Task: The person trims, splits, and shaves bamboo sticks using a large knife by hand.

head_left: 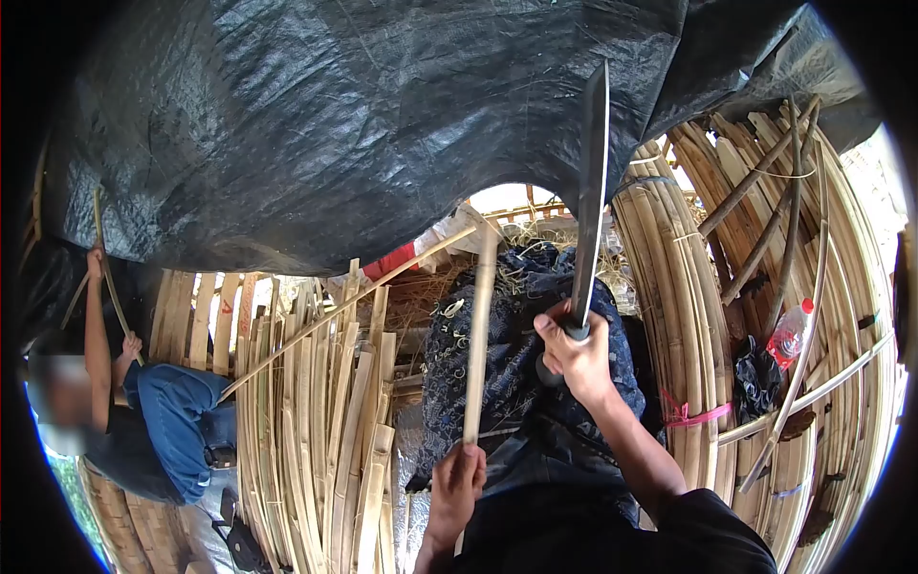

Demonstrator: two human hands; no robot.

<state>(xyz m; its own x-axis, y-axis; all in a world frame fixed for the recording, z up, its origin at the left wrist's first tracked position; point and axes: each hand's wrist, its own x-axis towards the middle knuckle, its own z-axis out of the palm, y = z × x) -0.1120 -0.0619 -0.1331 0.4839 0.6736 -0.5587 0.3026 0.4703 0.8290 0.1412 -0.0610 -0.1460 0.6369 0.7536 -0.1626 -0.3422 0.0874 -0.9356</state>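
My left hand (457,486) is wrapped round the lower part of a bamboo strip (480,335), which stands nearly upright in front of my body. To its right, my right hand (574,354) grips the dark handle of a long machete (593,182). The blade points up and away from me, apart from the strip. Beneath both hands lies dark patterned cloth (535,402) over my lap, with thin shavings on its far part.
Split bamboo (316,430) stands at left, near a seated person (182,421) holding a thin strip. Tied bamboo bundles (669,306), branches (755,191) and a plastic bottle (792,333) are at right. A black tarp (335,124) hangs overhead.
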